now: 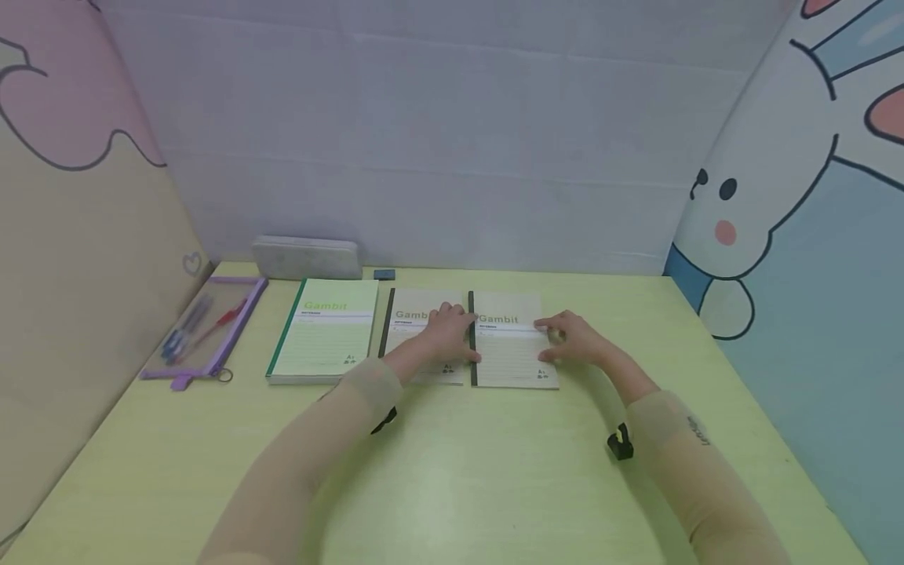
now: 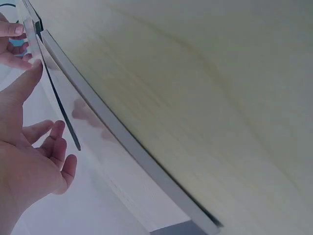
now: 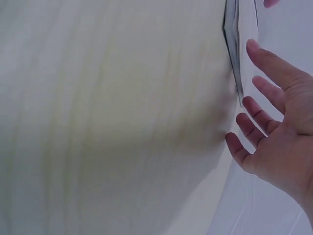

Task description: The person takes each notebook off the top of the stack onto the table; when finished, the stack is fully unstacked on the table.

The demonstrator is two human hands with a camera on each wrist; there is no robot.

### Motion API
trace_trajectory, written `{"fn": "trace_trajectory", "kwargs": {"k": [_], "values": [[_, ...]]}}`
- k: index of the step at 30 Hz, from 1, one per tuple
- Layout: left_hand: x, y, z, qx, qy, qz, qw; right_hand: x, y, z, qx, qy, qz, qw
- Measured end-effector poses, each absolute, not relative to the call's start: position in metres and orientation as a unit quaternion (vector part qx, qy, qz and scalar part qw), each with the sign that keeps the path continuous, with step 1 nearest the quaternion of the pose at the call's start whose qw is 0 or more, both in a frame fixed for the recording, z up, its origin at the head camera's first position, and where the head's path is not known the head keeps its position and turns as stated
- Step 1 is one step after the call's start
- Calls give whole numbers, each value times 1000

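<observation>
A pale notebook marked "Gambit" with a dark spine point(image 1: 514, 357) lies between my two hands in the head view. On its left side, my left hand point(image 1: 446, 336) touches the spine with thumb and index finger, the hand passing over a second dark-spined notebook point(image 1: 418, 301) and partly covering it. At the opposite edge, my right hand point(image 1: 575, 339) has its thumb and index fingertip against the pages. Loosely bent fingers show on the left hand point(image 2: 34, 161) in the left wrist view. The right hand point(image 3: 286, 127) has spread, slightly bent fingers beside the notebook's corner.
Left of these lies a thicker green-spined notebook point(image 1: 325, 345). A purple-trimmed zip pouch point(image 1: 243, 322) with pens sits at the table's left edge. Behind stand a grey case point(image 1: 307, 257) and a small blue eraser-like block point(image 1: 384, 275), near the back wall.
</observation>
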State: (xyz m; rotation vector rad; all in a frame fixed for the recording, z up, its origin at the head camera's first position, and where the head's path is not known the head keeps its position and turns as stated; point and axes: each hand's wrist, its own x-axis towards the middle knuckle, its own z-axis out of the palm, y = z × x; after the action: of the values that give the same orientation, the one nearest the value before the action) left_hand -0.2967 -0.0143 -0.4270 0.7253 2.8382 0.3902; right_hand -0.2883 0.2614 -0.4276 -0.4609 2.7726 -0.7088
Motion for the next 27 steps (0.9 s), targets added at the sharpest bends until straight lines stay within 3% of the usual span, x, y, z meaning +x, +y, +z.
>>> {"fn": "trace_trajectory", "kwargs": {"k": [15, 27], "values": [[-278, -67, -389, 297, 938, 173, 47, -278, 233, -374, -197, 945, -249, 79], [-271, -139, -372, 255, 943, 214, 20, -274, 186, -345, -235, 935, -261, 46]]}}
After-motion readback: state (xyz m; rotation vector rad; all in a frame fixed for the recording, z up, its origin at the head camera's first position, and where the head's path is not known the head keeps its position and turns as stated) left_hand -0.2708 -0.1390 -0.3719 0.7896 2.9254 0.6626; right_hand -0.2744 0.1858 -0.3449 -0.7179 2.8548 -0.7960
